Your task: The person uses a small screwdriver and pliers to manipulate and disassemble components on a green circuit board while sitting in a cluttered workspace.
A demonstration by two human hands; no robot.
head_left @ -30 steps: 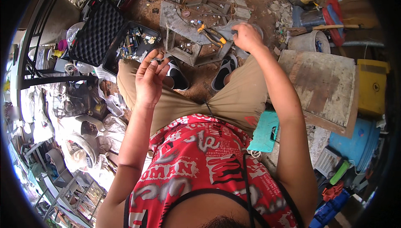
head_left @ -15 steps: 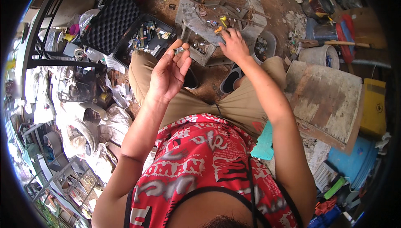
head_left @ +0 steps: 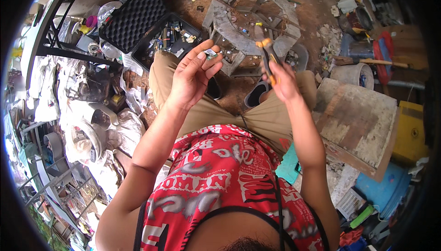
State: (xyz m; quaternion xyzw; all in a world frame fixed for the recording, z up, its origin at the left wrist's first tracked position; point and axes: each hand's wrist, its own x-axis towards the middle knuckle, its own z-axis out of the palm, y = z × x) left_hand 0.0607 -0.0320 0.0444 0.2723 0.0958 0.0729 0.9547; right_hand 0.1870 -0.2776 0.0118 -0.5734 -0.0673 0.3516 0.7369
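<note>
My left hand (head_left: 190, 81) is raised over my left knee, its thumb and fingers closed on a small circuit board (head_left: 211, 54) with a green and silver surface. My right hand (head_left: 285, 83) grips a pair of pliers (head_left: 265, 44) with orange and black handles. The head of the pliers points away from me, over the near edge of a grey octagonal stand (head_left: 219, 20). The fingers of that hand are somewhat blurred. The two hands are apart, and the pliers do not touch the board.
Left of the stand lies an open black case (head_left: 138, 16) with a foam-lined lid and small parts inside. A grey tub (head_left: 301, 57) stands by my right knee. Farther right are a worn board (head_left: 353, 117), a long wooden handle (head_left: 383, 62) and a yellow container (head_left: 410, 129).
My right hand has lifted off the stand and come back toward me, now with the pliers in it. My left hand, still holding the circuit board, has shifted slightly right.
</note>
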